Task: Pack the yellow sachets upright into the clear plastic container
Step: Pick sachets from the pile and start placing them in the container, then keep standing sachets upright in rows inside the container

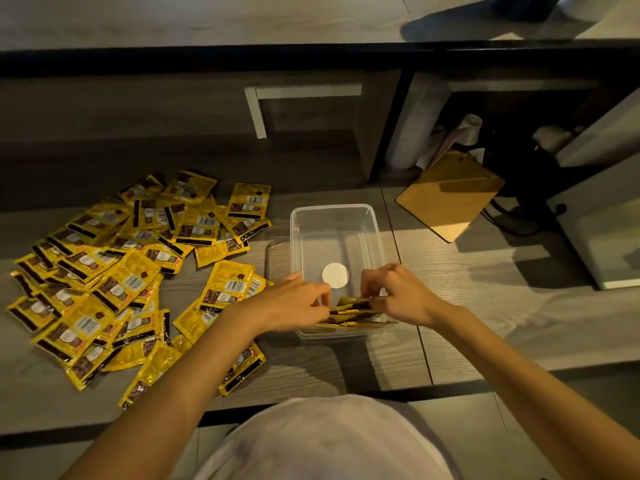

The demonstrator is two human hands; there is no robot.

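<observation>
1. Packed sachets (349,311): a few yellow sachets are standing on edge in a row against the near wall of the clear plastic container (332,211). A round white label (335,275) is showing on the container floor just behind them.
2. Clear plastic container: it is sitting on the tabletop (485,306) near the middle of the front edge, long side running away from the person.
3. Right hand (398,296): it is pinching the right ends of the packed sachets with curled fingers, at the container's near right corner.
4. Left hand (298,303): it is reaching over the near left corner, fingers curled toward the sachets' left ends. Whether it is gripping or merely touching them cannot be told.
5. Loose sachets (114,271): they are lying flat and overlapping across the left part of the tabletop, the nearest ones passing under the left forearm.
6. Brown board (450,195): it is lying toward the back right, well apart from the container.
</observation>
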